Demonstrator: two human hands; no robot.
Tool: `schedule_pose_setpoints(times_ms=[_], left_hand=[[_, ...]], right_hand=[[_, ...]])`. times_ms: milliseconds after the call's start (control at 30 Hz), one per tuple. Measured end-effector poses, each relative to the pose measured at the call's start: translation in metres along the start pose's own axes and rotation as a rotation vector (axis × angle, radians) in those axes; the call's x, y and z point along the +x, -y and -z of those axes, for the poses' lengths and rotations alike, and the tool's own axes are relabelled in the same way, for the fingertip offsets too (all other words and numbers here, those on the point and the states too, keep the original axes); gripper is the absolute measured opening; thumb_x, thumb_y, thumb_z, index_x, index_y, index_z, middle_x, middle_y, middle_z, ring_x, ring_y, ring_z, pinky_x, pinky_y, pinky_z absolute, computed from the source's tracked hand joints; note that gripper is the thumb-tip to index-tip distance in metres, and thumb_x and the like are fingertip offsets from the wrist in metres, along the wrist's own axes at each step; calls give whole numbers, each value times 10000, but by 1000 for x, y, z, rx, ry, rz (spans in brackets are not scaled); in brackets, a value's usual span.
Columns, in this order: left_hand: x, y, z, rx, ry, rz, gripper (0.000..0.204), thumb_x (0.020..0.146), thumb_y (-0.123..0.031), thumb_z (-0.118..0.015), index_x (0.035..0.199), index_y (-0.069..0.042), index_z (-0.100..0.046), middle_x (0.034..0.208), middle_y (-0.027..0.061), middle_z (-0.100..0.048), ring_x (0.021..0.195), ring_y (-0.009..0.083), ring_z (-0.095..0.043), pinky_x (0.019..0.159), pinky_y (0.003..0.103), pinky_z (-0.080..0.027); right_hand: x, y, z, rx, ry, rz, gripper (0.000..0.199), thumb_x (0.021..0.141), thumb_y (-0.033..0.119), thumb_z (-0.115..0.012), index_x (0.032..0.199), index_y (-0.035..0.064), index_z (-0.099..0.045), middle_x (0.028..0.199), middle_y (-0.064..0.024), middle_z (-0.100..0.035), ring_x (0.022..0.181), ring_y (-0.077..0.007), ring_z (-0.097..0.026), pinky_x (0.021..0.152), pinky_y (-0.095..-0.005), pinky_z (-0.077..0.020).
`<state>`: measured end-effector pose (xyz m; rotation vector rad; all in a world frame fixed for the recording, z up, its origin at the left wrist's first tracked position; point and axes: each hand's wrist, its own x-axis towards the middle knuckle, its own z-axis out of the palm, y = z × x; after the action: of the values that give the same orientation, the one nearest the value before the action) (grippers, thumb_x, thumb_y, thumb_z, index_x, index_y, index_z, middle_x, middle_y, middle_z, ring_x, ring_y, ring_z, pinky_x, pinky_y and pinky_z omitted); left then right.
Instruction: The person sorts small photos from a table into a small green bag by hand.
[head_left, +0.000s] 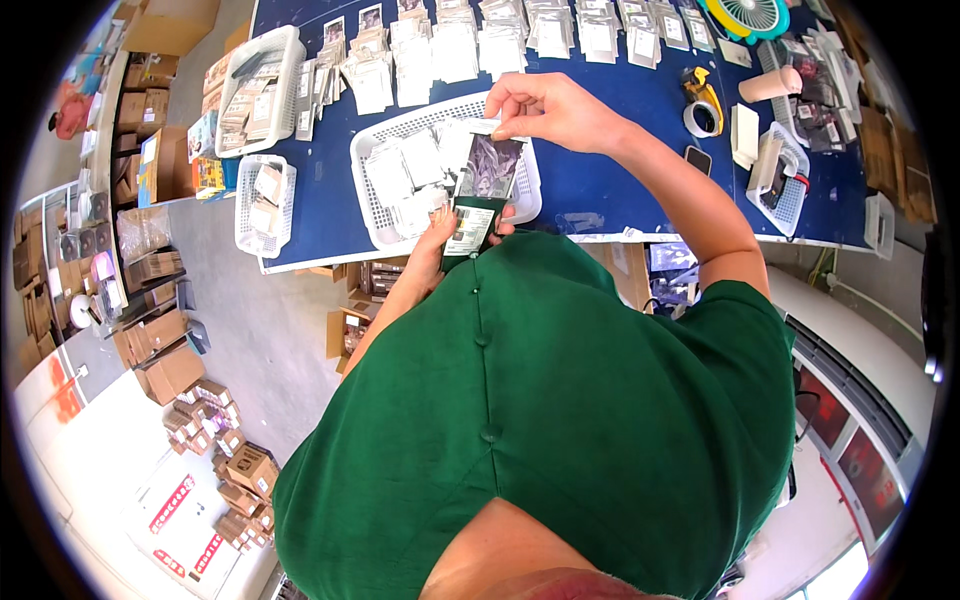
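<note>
A clear plastic bag [490, 170] with dark contents stands over the near right part of a white basket [532, 190]. Its upper edge is pinched between the thumb and fingers of my right hand [545, 112]. My left hand [436, 240] grips the lower end, where a dark package with a white printed label [470, 230] shows; whether it is one piece with the bag I cannot tell. Fingertips appear on both sides of that label. Many flat white-labelled packets [408, 170] fill the basket beside the bag.
Rows of labelled packets [455, 45] line the blue table's [640, 130] far side. Two more white baskets [290, 90] stand left. At right lie a yellow tape dispenser [698, 85], tape roll [703, 120], phone [698, 158] and a basket [785, 205]. A green fan [748, 15] sits behind.
</note>
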<state>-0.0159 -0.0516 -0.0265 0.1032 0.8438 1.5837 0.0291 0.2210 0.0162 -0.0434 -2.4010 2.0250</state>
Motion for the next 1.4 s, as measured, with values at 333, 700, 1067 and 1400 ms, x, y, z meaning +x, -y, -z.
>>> schedule_pose_setpoints(times_ms=[333,700,1067,1400], left_hand=[[52,13,13,-53,-152,76,609,975,-542,-505,1286,-18,-510,1078,159,-668,934,225,-665,811,344,-552],[67,20,26,-282,-455,-10,680,993,-606,-408,1400,-64,-458,1156,126,-637,880,228,-623,804,356,-535],[43,10,4,-274,-467,-161,711,1014,-562,-353,1476,-23,-374,1346,142,-547,1098,236,-597,916,353,-511],[21,5,12,-181,-305,-265,693,868,-352,-645,1395,49,-441,1199,186,-604,1024,237,-634,880,349,-540]], right_hand=[[-26,-45,-21,-205,20,188,149,854,162,-708,961,63,-677,1061,-80,-644,966,-273,-633,798,-346,-519],[53,-70,46,-104,85,-204,126,888,169,-658,912,64,-592,779,-112,-651,752,-291,-660,666,-398,-504],[192,-322,58,-1318,-334,-326,423,851,254,-699,1165,56,-497,1117,-140,-571,989,-278,-674,655,-442,-596],[96,-82,-24,25,257,35,166,880,202,-698,983,72,-682,924,-64,-700,873,-196,-657,766,-313,-500]])
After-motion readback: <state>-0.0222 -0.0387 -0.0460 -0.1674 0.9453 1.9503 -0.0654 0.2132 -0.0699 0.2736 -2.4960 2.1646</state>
